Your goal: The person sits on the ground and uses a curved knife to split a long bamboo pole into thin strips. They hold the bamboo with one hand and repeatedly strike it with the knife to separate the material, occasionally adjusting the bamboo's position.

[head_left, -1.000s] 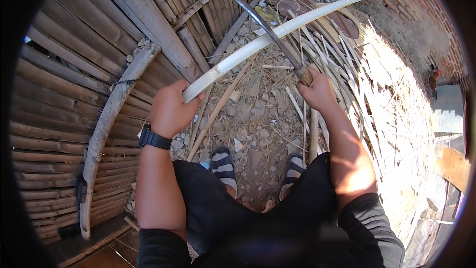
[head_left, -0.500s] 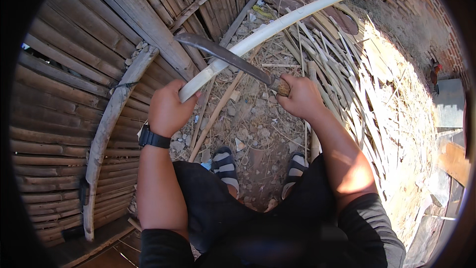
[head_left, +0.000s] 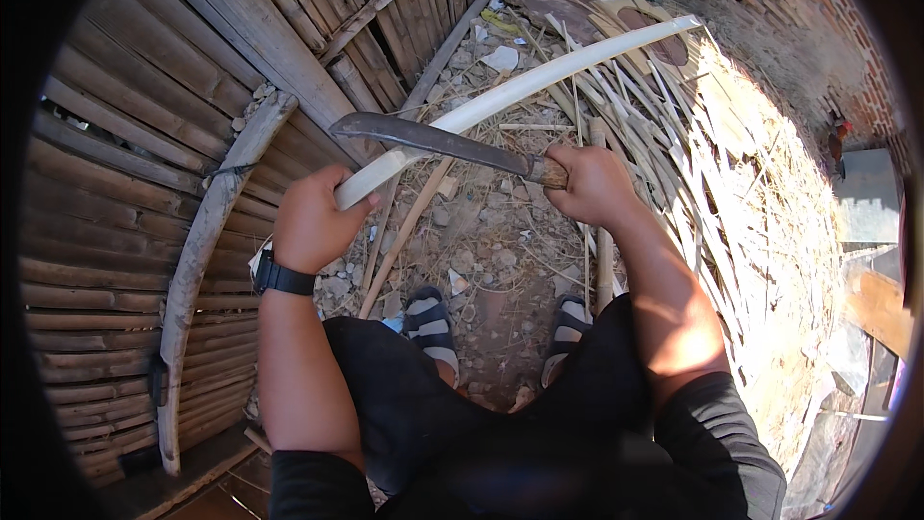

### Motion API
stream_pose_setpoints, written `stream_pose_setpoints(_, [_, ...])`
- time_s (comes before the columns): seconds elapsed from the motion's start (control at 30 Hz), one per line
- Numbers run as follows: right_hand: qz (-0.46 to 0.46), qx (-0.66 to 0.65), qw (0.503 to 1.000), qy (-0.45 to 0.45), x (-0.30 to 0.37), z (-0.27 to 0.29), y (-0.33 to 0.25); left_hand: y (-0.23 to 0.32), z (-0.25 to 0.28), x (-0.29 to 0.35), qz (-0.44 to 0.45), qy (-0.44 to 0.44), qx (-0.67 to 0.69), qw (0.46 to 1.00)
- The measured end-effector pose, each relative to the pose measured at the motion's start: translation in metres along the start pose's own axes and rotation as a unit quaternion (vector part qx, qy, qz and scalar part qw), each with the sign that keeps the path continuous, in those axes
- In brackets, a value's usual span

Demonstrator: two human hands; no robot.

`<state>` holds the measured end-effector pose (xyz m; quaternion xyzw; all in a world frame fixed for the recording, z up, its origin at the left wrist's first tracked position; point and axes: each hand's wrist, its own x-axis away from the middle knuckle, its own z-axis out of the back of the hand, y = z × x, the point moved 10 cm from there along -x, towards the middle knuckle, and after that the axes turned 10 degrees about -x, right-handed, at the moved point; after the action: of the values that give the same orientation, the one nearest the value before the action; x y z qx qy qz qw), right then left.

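Note:
My left hand [head_left: 316, 220] is closed round the near end of a long pale bamboo strip [head_left: 520, 89], which runs away to the upper right. In my right hand [head_left: 595, 185] is the wooden handle of a machete [head_left: 433, 140]. Its dark, broad blade points left and crosses over the strip a little beyond my left hand. Whether the cutting edge bites into the strip I cannot tell. A dark watch sits on my left wrist.
A bamboo slat wall [head_left: 96, 260] with a curved wooden pole [head_left: 207, 250] stands close on my left. Many split strips [head_left: 664, 154] lie heaped on the right. Rubble covers the ground round my sandalled feet. A brick wall [head_left: 818, 29] and a rooster [head_left: 837, 146] are at the far right.
The strip's far end has dropped lower in view. Its near end and my left hand have shifted slightly left and down. The machete blade has turned to lie flatter across the strip.

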<state>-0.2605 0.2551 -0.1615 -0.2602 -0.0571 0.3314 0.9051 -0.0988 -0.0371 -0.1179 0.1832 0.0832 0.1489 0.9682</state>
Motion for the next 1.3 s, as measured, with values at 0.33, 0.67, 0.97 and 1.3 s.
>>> stream_pose_setpoints(0.33, [-0.083, -0.123, 0.986, 0.075, 0.0, 0.018, 0.041, 0.001, 0.009, -0.001, 0.007, 0.04, -0.019, 0.999])
stream_pose_setpoints(0.67, [-0.152, -0.214, 0.951, 0.166, 0.0, 0.045, 0.116, 0.011, 0.014, 0.001, -0.004, 0.046, -0.038, 0.998])
stream_pose_setpoints(0.97, [-0.007, -0.047, 0.999, 0.024, 0.001, 0.025, 0.018, 0.007, 0.01, 0.002, -0.001, 0.034, 0.01, 0.999])
stream_pose_setpoints(1.3, [0.056, -0.026, 0.994, 0.094, 0.004, 0.014, 0.015, 0.009, 0.016, -0.003, -0.001, 0.057, -0.019, 0.998])
